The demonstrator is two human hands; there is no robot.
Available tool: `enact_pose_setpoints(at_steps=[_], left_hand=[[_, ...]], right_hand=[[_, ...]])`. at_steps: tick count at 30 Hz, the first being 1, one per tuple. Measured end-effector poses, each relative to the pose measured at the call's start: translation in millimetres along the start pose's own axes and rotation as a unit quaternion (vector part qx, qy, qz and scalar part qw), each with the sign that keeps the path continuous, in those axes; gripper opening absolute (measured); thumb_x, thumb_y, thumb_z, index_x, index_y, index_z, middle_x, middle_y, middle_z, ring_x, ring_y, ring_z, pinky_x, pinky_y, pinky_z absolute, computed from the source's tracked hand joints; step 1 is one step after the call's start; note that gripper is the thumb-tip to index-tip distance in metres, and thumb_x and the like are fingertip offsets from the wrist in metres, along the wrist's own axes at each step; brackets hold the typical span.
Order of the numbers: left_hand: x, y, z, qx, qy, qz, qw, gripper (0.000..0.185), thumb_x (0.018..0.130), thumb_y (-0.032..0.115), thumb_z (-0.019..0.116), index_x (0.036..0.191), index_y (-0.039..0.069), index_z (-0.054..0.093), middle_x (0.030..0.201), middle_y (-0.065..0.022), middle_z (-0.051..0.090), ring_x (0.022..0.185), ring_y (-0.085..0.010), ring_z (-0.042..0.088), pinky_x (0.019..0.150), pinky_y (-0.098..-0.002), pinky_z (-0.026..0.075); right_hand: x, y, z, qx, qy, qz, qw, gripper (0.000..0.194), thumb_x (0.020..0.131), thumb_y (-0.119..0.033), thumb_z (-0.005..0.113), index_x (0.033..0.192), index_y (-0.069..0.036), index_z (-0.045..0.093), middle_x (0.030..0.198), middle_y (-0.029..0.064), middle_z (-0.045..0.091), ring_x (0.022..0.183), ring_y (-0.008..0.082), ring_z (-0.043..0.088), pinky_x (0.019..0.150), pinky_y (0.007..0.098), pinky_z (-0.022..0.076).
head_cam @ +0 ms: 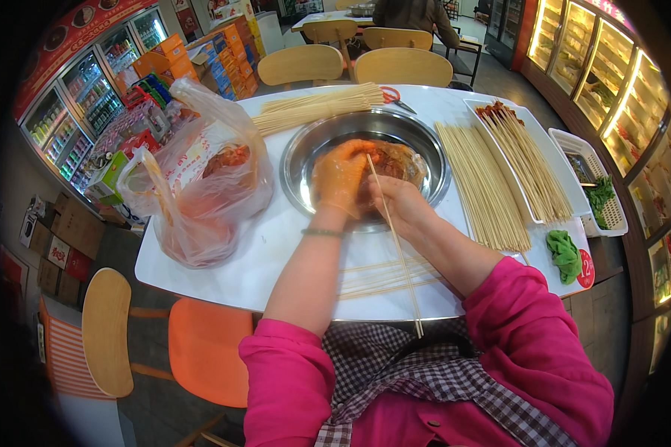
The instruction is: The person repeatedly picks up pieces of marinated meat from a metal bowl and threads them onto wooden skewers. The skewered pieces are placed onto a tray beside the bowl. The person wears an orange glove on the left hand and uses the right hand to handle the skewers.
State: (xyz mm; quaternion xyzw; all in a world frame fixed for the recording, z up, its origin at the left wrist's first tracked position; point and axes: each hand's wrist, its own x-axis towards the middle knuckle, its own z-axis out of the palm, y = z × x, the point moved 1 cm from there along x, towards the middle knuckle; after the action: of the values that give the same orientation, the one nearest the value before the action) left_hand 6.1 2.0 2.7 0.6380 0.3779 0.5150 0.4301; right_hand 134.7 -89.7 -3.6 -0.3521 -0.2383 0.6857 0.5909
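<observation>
My left hand [338,170] wears a clear plastic glove stained orange. It is over a round steel bowl [295,193], with its fingers closed on reddish marinated meat [373,150]; the piece is partly hidden. My right hand [401,202], bare, grips thin bamboo skewers [394,234], seemingly two together. Their upper tips touch the meat at my left fingers, and their lower ends reach past the table's front edge. More meat in a clear plastic bag [411,162] lies inside the bowl. Several loose skewers [369,279] rest on the white table [246,285] under my forearms.
Left of the bowl stands a plastic bag [223,218] with meat. Skewer bundles [313,109] and red-handled scissors [397,99] lie behind. At right are more skewers [481,190], a white tray [556,181] of skewered meat, a green cloth [563,256] and a white basket [615,218] with greens.
</observation>
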Motion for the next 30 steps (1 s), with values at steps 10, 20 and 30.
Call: enact_pose_setpoints(at_steps=[10,20,30], left_hand=[[-2,4,3,0.110,-0.014,0.050,0.993,0.022,0.095,0.010,0.064,0.111,0.000,0.076,0.105,-0.0125,0.077,0.092,-0.0202,0.074,0.083,-0.0299,0.058],[-1,4,-7,0.050,0.018,-0.009,0.999,0.042,0.090,0.024,0.065,0.130,0.030,0.072,0.116,-0.0099,0.076,0.105,-0.0322,0.070,0.097,-0.0420,0.053],[-9,22,-4,0.014,-0.016,0.033,0.999,0.051,0.102,0.009,0.057,0.152,0.010,0.051,0.119,-0.0097,0.073,0.101,-0.0159,0.071,0.071,-0.0233,0.056]], right_hand=[[13,-3,-3,0.007,0.042,0.012,0.999,0.023,0.106,-0.012,0.055,0.123,0.001,0.063,0.098,0.0016,0.069,0.081,0.0072,0.065,0.070,0.0175,0.0566],[-10,-11,9,-0.060,-0.002,-0.003,0.998,0.021,0.104,-0.011,0.058,0.120,0.002,0.063,0.098,0.0050,0.068,0.079,0.0106,0.063,0.067,0.0223,0.0525],[-53,-43,5,-0.219,0.019,-0.108,0.970,0.022,0.096,-0.002,0.065,0.117,0.007,0.061,0.089,0.0076,0.067,0.076,0.0134,0.064,0.066,0.0266,0.0533]])
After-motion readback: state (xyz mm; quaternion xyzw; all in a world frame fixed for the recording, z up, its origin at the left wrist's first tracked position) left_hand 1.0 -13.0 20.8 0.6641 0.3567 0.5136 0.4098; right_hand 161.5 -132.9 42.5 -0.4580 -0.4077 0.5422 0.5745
